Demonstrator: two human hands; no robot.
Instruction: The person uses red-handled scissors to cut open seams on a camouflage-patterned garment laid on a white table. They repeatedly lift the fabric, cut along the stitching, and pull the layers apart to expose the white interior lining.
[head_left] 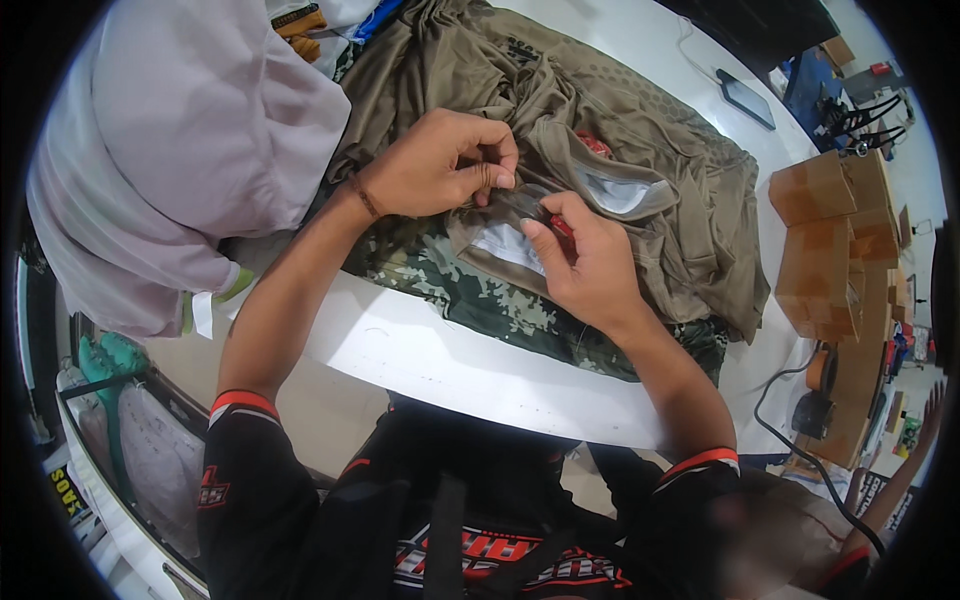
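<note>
An olive-brown garment [690, 215] lies bunched on the table, with white inside showing at its openings. A green camouflage garment [510, 305] lies under it. My left hand [440, 165] is over the brown cloth, thumb and fingertips pinched together; what is between them is too small to make out. Close to its right, my right hand [590, 260] curls thumb and index finger around a small red object [563, 226], mostly hidden by the fingers, at the edge of the brown garment. Another red patch [594, 144] shows among the folds beyond.
Pale lilac cloth [190, 150] is heaped at the left. A phone [745, 98] lies on the white table [400, 345] at the far right. Beyond the right edge stand cardboard boxes [815, 245], tape rolls [815, 412] and a black cable [765, 400]. Another person's arm [905, 475] shows lower right.
</note>
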